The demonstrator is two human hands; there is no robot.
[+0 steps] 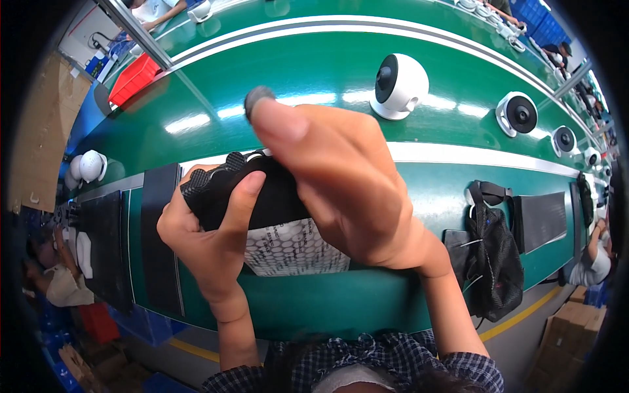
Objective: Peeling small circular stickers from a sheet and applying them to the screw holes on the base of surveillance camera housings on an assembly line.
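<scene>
In front of me, my left hand (213, 252) is closed around a black cloth piece (278, 190), its thumb pressed on the top. A glossy, woven-textured black edge (208, 180) bunches up beside those fingers. Below the cloth hangs a white panel (295, 252) with a grey honeycomb pattern and small print. My right hand (360, 183) is raised over the cloth's right side, partly smeared by motion. At its fingertips is a small dark grey rounded thing (259, 98), pinched or just behind them. Much of the cloth piece is hidden by the right hand.
Beyond the bench ledge, a white ball-shaped camera (413, 85) and a similar device (516, 113) stand on a green belt. A black mesh bag (495, 262) lies right, beside a dark flat sheet (542, 219). Black panels (160, 242) lie left; a red bin (134, 78) sits far left.
</scene>
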